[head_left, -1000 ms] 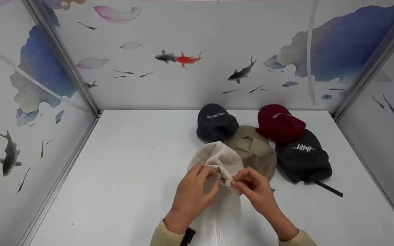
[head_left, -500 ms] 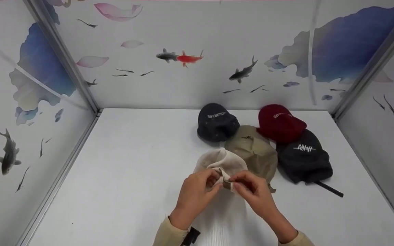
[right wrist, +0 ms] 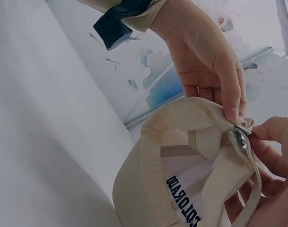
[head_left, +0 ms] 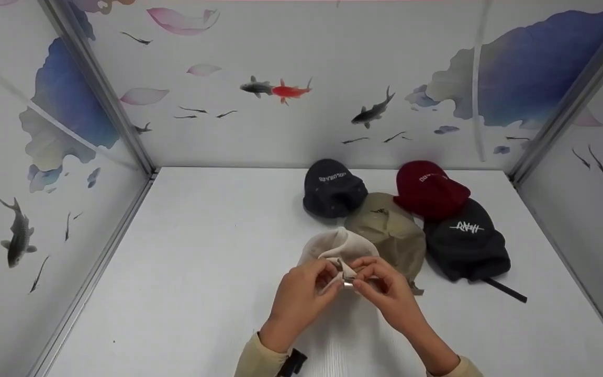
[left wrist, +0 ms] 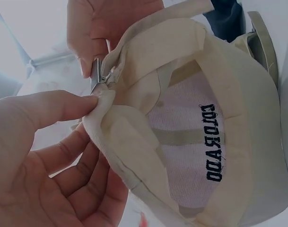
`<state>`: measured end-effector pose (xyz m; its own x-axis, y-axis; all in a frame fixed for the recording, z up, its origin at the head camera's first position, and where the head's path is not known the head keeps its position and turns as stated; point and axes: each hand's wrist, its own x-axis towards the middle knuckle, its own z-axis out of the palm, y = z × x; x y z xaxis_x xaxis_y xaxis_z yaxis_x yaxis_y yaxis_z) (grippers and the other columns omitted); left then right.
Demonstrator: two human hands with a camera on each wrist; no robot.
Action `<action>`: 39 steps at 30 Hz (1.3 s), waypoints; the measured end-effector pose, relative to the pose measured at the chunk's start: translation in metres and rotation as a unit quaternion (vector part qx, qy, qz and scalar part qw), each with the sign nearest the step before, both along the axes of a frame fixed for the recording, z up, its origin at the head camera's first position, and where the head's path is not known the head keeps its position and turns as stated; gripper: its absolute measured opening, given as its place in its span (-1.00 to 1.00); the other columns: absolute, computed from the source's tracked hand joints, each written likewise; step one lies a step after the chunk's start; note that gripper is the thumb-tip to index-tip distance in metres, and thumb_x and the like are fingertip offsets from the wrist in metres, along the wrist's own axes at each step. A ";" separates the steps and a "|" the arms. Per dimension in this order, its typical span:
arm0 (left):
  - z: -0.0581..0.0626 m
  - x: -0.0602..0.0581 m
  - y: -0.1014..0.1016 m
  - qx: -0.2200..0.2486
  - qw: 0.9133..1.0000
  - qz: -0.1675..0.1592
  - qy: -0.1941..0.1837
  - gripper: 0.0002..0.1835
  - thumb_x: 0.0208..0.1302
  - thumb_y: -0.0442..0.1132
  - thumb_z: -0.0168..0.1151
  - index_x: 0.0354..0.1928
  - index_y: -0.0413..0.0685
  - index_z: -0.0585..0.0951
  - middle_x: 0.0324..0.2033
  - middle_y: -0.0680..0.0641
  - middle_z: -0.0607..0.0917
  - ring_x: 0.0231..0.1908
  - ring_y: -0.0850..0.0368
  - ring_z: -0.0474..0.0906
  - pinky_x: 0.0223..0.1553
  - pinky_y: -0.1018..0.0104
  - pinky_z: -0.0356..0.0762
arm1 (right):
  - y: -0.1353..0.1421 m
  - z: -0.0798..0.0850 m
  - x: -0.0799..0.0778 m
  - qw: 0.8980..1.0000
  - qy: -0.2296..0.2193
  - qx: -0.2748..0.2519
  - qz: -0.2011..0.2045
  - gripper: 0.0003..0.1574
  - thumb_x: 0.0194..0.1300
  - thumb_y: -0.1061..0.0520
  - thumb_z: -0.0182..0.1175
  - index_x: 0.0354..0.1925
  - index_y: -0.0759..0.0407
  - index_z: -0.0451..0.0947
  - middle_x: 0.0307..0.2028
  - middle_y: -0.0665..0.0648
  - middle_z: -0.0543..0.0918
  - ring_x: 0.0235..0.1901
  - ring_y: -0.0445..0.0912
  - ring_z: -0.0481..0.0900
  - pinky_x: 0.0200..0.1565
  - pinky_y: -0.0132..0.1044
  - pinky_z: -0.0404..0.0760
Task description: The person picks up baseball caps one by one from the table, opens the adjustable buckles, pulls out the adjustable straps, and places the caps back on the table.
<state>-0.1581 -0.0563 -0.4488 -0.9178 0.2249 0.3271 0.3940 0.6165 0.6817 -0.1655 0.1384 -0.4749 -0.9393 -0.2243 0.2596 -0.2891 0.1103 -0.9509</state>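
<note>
Both hands hold a cream baseball cap point(head_left: 341, 241) by the back strap, its crown pointing away from me. My left hand point(head_left: 301, 296) pinches the strap's end between thumb and fingers, on the left of a small metal buckle point(left wrist: 95, 74). On the other side, my right hand point(head_left: 393, 288) pinches the buckle with thumb and forefinger. A loose end of the cream strap point(left wrist: 162, 14) hangs free past the right hand in the left wrist view. Inside the cap, dark stitching point(left wrist: 213, 144) reads COLORADO backwards.
Just behind the held cap lies an olive cap point(head_left: 385, 225). Around it are a navy cap point(head_left: 333, 188), a dark red cap point(head_left: 430, 188) and a black cap point(head_left: 466, 246) with its strap point(head_left: 505, 290) sticking out. Printed walls enclose the white table point(head_left: 202, 262).
The cream cap and both hands have shifted slightly toward me and right, then stayed nearly still. My right fingers have closed in on the buckle, which now shows bright between the thumbs.
</note>
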 end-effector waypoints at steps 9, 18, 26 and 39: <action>-0.003 0.002 0.004 -0.033 0.999 0.005 -0.009 -0.82 0.17 -0.26 0.35 -0.31 0.08 0.51 -0.37 0.13 0.63 -0.38 0.33 0.45 -0.32 0.46 0.43 | -0.002 0.000 0.003 0.998 0.030 0.038 -0.027 -0.83 0.28 0.27 0.31 -0.42 0.05 0.58 -0.14 0.11 0.57 -0.22 -0.19 0.51 -0.28 -0.42 0.52; -0.003 -0.002 0.005 -0.001 0.999 -0.003 -0.041 -0.85 0.23 -0.27 0.35 -0.22 0.02 0.55 -0.30 0.07 0.72 -0.28 0.27 0.62 -0.20 0.37 0.57 | -0.005 0.001 0.004 0.992 0.064 0.088 -0.062 -0.83 0.22 0.24 0.37 -0.37 -0.04 0.62 -0.21 -0.03 0.59 -0.22 -0.25 0.56 -0.20 -0.42 0.61; -0.004 -0.001 0.005 0.010 0.999 -0.006 -0.052 -0.87 0.22 -0.28 0.32 -0.22 0.03 0.57 -0.31 0.07 0.73 -0.30 0.27 0.64 -0.23 0.39 0.57 | -0.004 0.001 0.006 0.920 0.290 0.249 -0.083 -0.56 -0.05 0.19 0.57 -0.16 -0.03 0.66 -0.14 -0.14 0.60 -0.12 -0.24 0.56 -0.11 -0.42 0.58; -0.005 -0.001 0.007 -0.043 0.999 0.016 -0.014 -0.87 0.04 -0.26 0.26 -0.37 0.10 0.52 -0.45 0.15 0.62 -0.45 0.30 0.42 -0.37 0.45 0.39 | -0.005 0.005 0.005 0.882 0.379 0.272 -0.066 -0.49 -0.13 0.27 0.59 -0.17 -0.02 0.65 -0.17 -0.10 0.64 -0.20 -0.21 0.59 -0.12 -0.44 0.53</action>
<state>-0.1590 -0.0492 -0.4534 -0.9335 0.2214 0.2822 0.3548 0.6851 0.6362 -0.1610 0.1336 -0.4697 -0.5694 -0.4117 0.7116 -0.7699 0.5706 -0.2859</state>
